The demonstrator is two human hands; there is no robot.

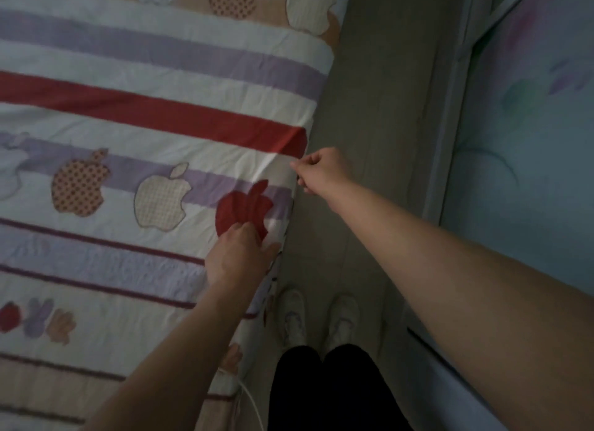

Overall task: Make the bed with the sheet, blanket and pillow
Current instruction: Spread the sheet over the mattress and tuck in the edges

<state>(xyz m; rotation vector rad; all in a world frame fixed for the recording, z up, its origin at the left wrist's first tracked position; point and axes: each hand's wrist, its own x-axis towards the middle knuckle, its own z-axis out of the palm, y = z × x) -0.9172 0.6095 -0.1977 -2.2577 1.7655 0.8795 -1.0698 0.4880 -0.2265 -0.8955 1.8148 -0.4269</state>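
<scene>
Sneakers (292,316) on floor (369,109) at 6 o'clock; right hand (323,170) fingers (300,165) pinch apple-print sheet (144,109) edge; left hand (238,257) rests on it, grip unclear.

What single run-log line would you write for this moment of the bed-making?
stage: straightening sheet | left grip: rests on sheet by bed edge | right grip: pinches sheet edge

Our left hand (239,257) lies palm down on the sheet (128,115), fingers toward 1 o'clock, thumb spread toward 3 o'clock, the bare forearm entering from 7 o'clock. Our right arm stretches nearly straight from 4 o'clock toward 10 o'clock. There the right hand (321,170), fingers curled, pinches the sheet's edge.
</scene>
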